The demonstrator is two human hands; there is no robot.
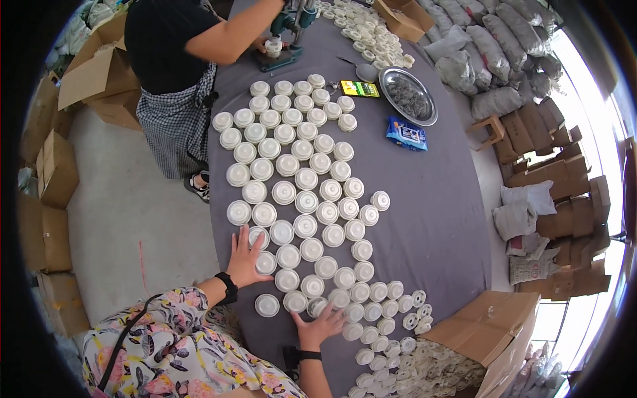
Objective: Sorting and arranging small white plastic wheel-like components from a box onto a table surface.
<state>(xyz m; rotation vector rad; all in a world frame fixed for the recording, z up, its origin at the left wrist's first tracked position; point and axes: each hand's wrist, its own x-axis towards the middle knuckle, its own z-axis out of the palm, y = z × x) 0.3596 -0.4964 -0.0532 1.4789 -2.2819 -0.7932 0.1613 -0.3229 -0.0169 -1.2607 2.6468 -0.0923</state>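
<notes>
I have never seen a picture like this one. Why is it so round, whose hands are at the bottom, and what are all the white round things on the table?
The picture comes from a wide fisheye camera worn on a person's head, looking down, so straight edges bend near the rim. There is no machine: the two hands at the bottom belong to the wearer. The left hand lies flat with spread fingers at the edge of a big group of white round caps. The right hand touches the caps at the near end of the group. Neither hand grips anything. The caps lie in rows on a grey table. Farther away lie a metal tray and a blue packet. A second person works at a small hand press at the far end.
</notes>
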